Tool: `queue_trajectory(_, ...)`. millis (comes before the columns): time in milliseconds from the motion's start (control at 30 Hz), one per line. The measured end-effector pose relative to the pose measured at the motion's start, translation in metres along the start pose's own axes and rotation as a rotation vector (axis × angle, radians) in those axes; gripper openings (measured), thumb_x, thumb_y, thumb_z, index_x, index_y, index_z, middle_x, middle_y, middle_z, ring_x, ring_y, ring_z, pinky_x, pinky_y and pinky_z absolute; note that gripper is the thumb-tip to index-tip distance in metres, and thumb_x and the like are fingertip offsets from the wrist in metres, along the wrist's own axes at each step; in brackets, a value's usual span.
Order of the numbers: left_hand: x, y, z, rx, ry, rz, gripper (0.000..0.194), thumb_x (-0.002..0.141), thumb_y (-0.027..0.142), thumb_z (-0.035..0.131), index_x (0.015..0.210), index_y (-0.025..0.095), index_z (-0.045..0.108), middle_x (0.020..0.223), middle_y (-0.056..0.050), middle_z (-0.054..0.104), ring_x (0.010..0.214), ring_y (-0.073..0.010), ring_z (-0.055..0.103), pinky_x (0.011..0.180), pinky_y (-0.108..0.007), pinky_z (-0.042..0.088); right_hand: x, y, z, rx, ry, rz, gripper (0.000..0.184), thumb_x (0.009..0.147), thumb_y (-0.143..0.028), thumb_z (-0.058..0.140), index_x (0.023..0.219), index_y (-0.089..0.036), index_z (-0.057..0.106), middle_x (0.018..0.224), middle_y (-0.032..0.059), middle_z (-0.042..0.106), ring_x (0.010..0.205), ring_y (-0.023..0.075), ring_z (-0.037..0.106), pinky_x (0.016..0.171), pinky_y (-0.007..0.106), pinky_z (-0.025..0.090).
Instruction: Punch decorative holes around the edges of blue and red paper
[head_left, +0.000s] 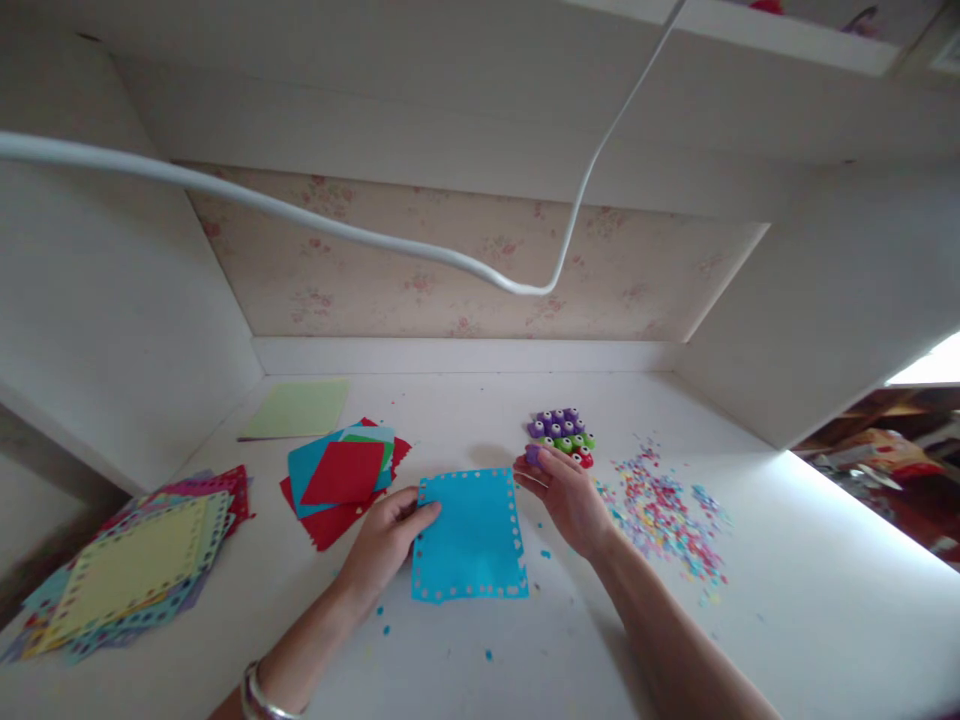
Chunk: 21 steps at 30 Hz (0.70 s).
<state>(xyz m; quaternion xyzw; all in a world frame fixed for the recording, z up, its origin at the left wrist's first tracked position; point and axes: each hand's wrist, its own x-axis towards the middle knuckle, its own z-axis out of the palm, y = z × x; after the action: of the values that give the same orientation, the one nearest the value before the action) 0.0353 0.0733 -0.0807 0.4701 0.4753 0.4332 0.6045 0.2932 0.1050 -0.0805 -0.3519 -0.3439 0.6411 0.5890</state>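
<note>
My left hand [396, 535] grips the left edge of a blue square sheet of paper [472, 535], thumb on top. Small holes run along the sheet's edges. To the right of the sheet, my right hand [564, 497] has its thumb and fingers closed around a small purple craft punch [533, 455]; part of it is hidden by the fingers. Just beyond that hand stand several small punches with eye-like white dots, in rows: purple ones [557, 422], green ones [568, 443] and red ones [583, 458].
Paper confetti [667, 510] is scattered at right. Red and blue paper pieces [345, 472] lie left of the sheet, with a pale green sheet [296, 409] behind. At far left is a stack of hole-edged papers [135, 560]. A white cable [360, 235] hangs across the front.
</note>
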Motion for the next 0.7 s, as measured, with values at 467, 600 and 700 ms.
queue_trajectory(467,-0.001,-0.004,0.0,-0.309,-0.042,-0.022,0.041,0.084,0.054,0.069,0.108,0.021,0.071,0.102,-0.008,0.075,0.091,-0.0252,0.068,0.074,-0.032,0.054,-0.014,0.01,0.013,-0.313,-0.257,0.091,0.031,0.077,-0.04,0.082,0.099,-0.02,0.075,0.094,0.0057,0.074,0.088,0.0193,0.065,0.082,0.035,0.046)
queue_trajectory(600,-0.006,-0.001,0.008,-0.44,-0.219,0.069,0.055,0.088,0.057,0.065,0.132,0.025,0.059,0.135,-0.011,0.063,0.118,-0.0283,0.061,0.093,-0.039,0.053,-0.011,0.026,0.018,-0.177,-0.008,-0.103,0.03,0.079,-0.041,0.08,0.102,-0.023,0.073,0.095,0.0032,0.073,0.093,0.0185,0.064,0.086,0.034,0.046)
queue_trajectory(700,-0.01,-0.002,0.018,-0.341,-0.242,0.067,0.058,0.085,0.042,0.075,0.137,0.024,0.056,0.137,-0.011,0.061,0.122,-0.0285,0.059,0.099,-0.039,0.05,-0.015,0.038,0.022,-0.176,0.029,-0.154,0.031,0.08,-0.041,0.081,0.105,-0.025,0.072,0.097,0.0026,0.074,0.094,0.0181,0.065,0.085,0.032,0.047)
